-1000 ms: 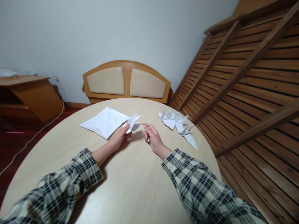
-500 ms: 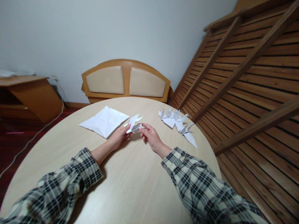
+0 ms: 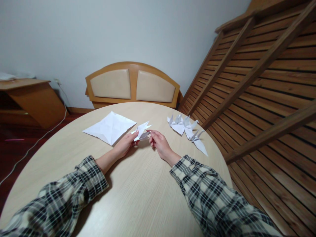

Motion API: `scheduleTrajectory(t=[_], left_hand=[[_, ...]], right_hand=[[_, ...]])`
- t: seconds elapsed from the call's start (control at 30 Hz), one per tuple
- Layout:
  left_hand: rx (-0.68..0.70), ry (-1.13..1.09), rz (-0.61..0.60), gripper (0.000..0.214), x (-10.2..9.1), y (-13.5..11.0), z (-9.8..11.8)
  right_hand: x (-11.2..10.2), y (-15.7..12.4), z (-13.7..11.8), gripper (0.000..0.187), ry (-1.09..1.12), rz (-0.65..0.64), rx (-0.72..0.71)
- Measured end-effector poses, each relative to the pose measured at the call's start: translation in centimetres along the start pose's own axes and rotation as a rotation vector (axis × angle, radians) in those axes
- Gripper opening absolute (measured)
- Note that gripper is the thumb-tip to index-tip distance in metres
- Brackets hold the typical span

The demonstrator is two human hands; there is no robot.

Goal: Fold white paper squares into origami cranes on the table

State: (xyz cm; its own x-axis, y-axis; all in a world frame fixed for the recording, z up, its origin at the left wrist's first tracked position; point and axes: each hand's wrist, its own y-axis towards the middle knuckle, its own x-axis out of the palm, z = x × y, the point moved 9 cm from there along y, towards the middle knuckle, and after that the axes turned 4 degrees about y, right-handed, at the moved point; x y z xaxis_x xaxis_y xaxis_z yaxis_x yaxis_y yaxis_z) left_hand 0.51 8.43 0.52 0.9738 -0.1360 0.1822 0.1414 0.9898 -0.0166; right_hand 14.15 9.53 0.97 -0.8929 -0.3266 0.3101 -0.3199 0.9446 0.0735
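Note:
A small white folded paper crane (image 3: 142,130) is held above the round wooden table (image 3: 138,197). My left hand (image 3: 125,145) is closed on its body from below. My right hand (image 3: 159,143) pinches one thin tip of the crane on its right side. A creased, unfolded white square sheet (image 3: 109,127) lies flat on the table just left of my left hand. Both arms wear plaid sleeves.
Several finished white paper cranes (image 3: 186,128) lie in a group at the table's right. A wooden chair back with beige pads (image 3: 132,85) stands behind the table. A slatted wooden frame (image 3: 259,82) leans at right, a low wooden cabinet (image 3: 27,98) and cable at left.
My right hand has come left from beside the crane and closed on its thin tip. My left hand has kept its hold, with the crane lifted slightly.

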Motion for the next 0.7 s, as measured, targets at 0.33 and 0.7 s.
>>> scheduleTrajectory(t=[0.33,0.7], left_hand=[[0.03,0.044,-0.048,0.032,0.4,-0.2,0.3],[0.187,0.169,0.1,0.041,-0.5,-0.8,1.7]], right_hand=[[-0.1,0.1,-0.1,0.043,0.134,0.013,0.04],[-1.0,0.9,0.5,0.029,0.254,0.1,0.08]])
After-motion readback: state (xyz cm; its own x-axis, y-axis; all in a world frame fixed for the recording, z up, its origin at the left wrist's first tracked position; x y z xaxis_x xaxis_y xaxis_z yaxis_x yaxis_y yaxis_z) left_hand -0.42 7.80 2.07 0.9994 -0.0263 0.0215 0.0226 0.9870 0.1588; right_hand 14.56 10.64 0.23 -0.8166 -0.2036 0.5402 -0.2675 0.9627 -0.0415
